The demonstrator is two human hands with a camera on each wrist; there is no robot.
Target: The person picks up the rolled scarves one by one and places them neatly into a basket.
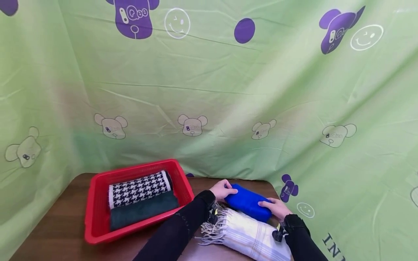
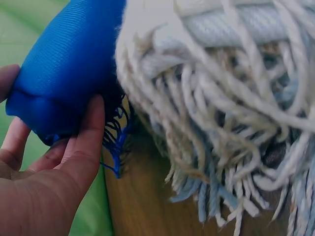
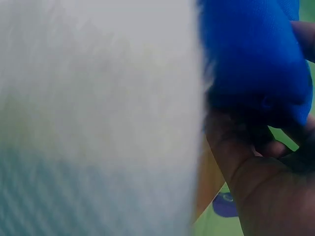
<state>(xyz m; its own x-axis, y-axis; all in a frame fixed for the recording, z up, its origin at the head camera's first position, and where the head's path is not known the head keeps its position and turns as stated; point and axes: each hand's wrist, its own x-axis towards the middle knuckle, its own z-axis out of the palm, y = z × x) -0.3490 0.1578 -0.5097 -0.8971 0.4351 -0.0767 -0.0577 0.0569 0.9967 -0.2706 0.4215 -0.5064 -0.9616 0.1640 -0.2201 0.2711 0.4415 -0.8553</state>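
Note:
Both hands hold a folded blue scarf near the back right of the table. My left hand grips its left end; in the left wrist view, thumb and fingers bend round that end, where blue fringe hangs out. At the opposite end my right hand grips the scarf, with the fingers partly under it in the right wrist view. Closer to me lies a folded white plaid scarf, its pale fringe spilling to the left. Both wrists pass over this white scarf.
A red plastic basket stands on the left of the brown wooden table. Inside it lie a black-and-white houndstooth roll and a dark green folded cloth. Green printed curtain hangs behind and beside the table.

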